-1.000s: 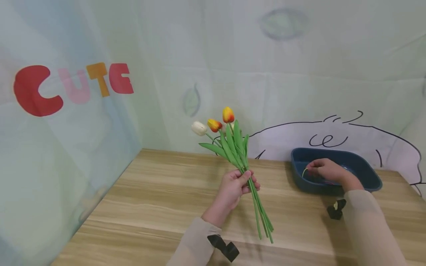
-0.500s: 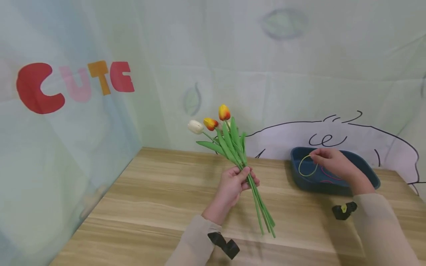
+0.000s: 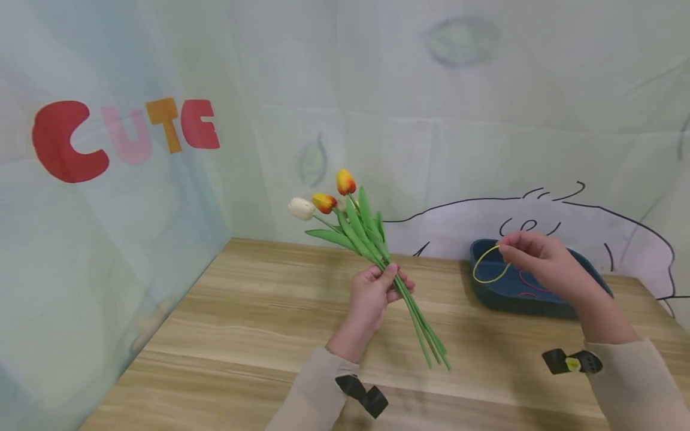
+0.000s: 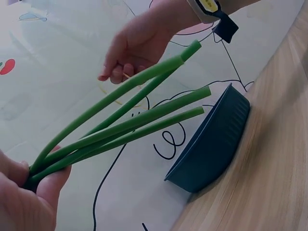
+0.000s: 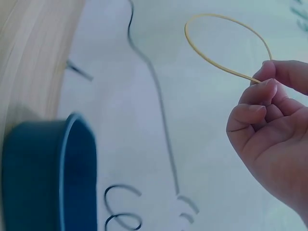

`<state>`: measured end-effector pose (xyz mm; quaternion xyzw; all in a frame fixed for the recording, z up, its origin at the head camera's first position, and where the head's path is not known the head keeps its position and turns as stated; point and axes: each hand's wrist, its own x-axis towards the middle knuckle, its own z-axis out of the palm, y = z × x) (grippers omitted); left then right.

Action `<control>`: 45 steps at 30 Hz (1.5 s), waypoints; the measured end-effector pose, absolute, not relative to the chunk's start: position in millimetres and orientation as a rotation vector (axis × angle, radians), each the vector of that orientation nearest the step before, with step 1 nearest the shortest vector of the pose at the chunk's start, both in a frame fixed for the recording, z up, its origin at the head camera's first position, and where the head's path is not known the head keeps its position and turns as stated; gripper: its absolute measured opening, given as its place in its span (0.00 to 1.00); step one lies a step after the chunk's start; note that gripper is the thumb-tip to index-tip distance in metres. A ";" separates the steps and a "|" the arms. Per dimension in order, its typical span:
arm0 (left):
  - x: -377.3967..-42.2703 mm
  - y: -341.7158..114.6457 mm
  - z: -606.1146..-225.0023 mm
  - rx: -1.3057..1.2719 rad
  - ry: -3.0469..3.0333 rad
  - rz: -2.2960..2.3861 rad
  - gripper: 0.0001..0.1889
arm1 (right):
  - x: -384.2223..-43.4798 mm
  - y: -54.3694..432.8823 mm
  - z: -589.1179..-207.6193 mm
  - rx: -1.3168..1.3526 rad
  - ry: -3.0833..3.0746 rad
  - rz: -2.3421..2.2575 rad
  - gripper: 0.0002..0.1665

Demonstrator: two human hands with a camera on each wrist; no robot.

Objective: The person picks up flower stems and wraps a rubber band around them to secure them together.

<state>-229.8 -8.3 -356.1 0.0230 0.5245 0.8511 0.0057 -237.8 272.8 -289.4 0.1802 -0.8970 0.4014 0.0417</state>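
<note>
My left hand grips a bunch of tulips by the stems, above the table. The white and the yellow-red heads lean up to the left, and the green stem ends splay out to the lower right. Between thumb and fingertips, my right hand pinches a yellow rubber band. In the right wrist view the rubber band hangs as a wide, open loop. That hand is raised over the dark blue basin, and the band is apart from the tulips.
Pink-red rubber bands lie inside the basin, partly hidden behind my right hand. The wooden table meets a printed cloth backdrop at the back and on the left.
My right hand has lifted the yellow rubber band up from inside the basin. My left hand has tilted the tulips, so their heads have shifted left.
</note>
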 end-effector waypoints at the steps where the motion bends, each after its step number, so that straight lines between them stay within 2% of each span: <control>1: -229.7 -8.2 -355.8 0.060 1.647 2.667 0.09 | -234.0 269.9 -288.6 0.578 -2.724 1.249 0.12; 8: -228.5 -7.5 -352.7 -0.002 1.626 2.745 0.09 | -212.2 251.6 -285.5 0.764 -2.625 1.315 0.04; 24: -228.6 -8.8 -346.8 -0.153 1.616 2.933 0.10 | -188.5 215.5 -294.7 1.177 -2.431 1.541 0.12; 38: -227.3 -13.1 -342.7 -0.191 1.630 2.989 0.12 | -181.9 194.3 -305.1 1.293 -2.381 1.594 0.11; 45: -223.5 -14.0 -339.2 -0.171 1.619 3.001 0.12 | -181.9 189.6 -308.4 1.278 -2.423 1.608 0.06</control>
